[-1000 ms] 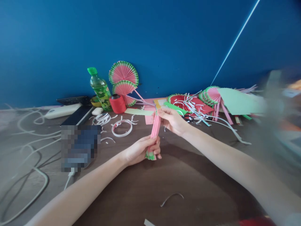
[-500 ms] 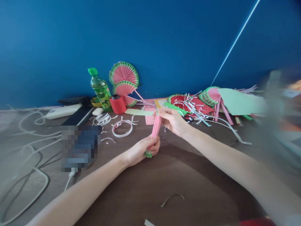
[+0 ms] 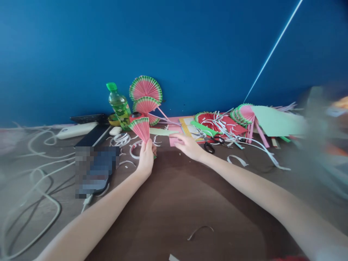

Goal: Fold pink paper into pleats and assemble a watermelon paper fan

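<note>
The left hand (image 3: 146, 160) pinches a pleated paper fan (image 3: 141, 129), pink with a green and white edge, which spreads upward above its thumb, in front of a red roll (image 3: 133, 116). The right hand (image 3: 189, 146) is apart from the fan, fingers loosely bent over a sheet of pink paper (image 3: 172, 141); whether they grip it, I cannot tell. Black-handled scissors (image 3: 209, 147) lie just beyond its wrist on the dark table (image 3: 174, 203). Behind, round watermelon-coloured fans (image 3: 146, 90) lean against a blue wall (image 3: 190, 47), near a green-capped bottle (image 3: 119, 107).
</note>
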Demonstrator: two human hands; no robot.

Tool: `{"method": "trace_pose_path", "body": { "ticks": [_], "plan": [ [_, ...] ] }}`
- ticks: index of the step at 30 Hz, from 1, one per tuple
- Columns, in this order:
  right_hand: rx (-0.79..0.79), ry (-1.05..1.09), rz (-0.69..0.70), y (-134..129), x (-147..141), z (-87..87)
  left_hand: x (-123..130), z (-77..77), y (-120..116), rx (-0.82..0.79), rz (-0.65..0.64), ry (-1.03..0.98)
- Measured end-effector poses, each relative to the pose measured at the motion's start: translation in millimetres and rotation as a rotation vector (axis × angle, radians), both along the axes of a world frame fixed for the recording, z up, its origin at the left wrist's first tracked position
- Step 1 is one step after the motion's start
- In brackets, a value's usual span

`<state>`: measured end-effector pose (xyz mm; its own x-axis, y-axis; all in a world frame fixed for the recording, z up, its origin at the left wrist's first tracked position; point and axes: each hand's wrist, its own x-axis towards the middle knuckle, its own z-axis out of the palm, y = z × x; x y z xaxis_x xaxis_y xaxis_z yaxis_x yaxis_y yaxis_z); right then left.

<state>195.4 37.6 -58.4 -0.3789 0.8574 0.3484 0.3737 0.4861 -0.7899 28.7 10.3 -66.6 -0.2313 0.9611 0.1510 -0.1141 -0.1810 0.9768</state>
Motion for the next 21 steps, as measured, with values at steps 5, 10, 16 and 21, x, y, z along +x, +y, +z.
{"method": "trace_pose_path", "body": {
  "ticks": [5, 10, 16, 21],
  "plan": [
    [0.173, -0.301, 0.112, 19.3, -41.7, -2.4, -3.9, 0.6, 0.4, 0.044, 0.054, -0.008],
    [0.211, -0.539, 0.210, 32.5, -67.6, -8.6, -10.4, 2.1, 2.3, 0.038, 0.186, -0.009],
    [0.255, -0.601, 0.254, -0.7, -51.5, -9.1, -15.5, 0.8, 9.4, 0.038, 0.218, -0.023],
    [0.252, -0.573, 0.338, -65.8, -34.7, -7.6, -16.5, 0.4, 7.7, 0.034, 0.215, 0.013]
  ]
}}
